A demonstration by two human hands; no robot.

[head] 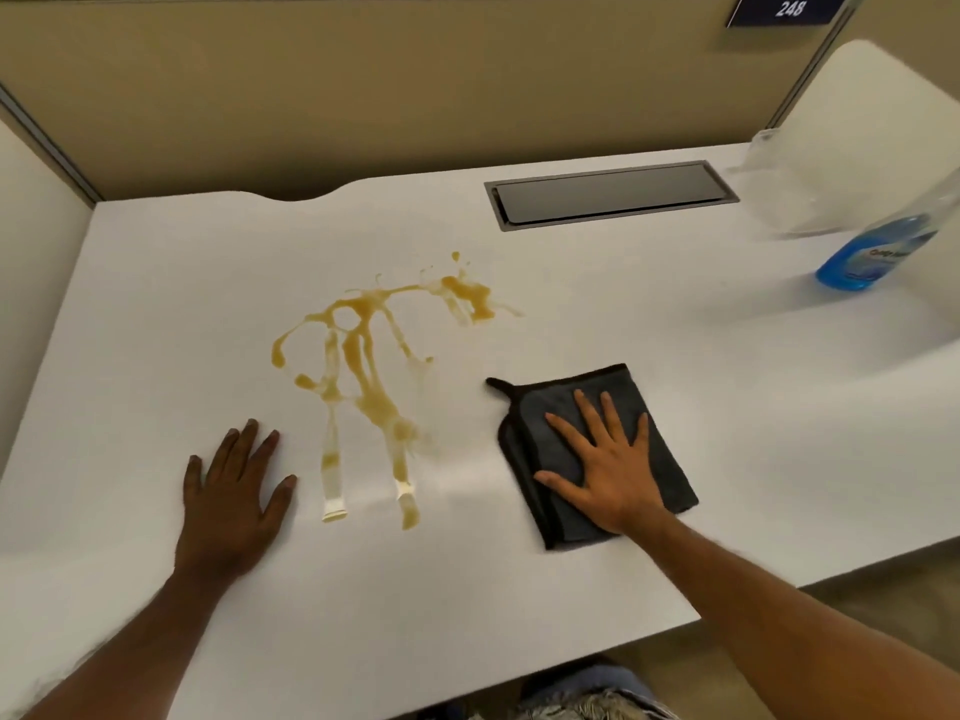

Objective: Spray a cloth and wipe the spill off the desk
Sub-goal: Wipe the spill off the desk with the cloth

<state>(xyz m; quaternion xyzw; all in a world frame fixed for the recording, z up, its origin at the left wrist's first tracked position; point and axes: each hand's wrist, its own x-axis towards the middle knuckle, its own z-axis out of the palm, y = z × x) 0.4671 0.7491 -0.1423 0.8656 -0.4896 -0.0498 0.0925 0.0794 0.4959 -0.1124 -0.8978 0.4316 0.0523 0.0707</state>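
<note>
A brown, streaky spill [371, 376] spreads over the middle of the white desk [156, 283]. To its right lies a folded dark grey cloth [558, 407]. My right hand [605, 470] rests flat on the cloth with fingers spread, pressing rather than gripping it. Left of the spill, my left hand [234, 491] lies flat on the bare desk, fingers apart and holding nothing. A spray bottle [883, 246] with blue liquid stands at the far right, away from both hands; its top runs out of the frame.
A grey metal cable hatch [613, 194] is set into the desk at the back. A clear plastic container [789, 194] stands beside the bottle. Beige partition walls [363, 96] close off the back and left. The desk's front edge runs diagonally under my right forearm.
</note>
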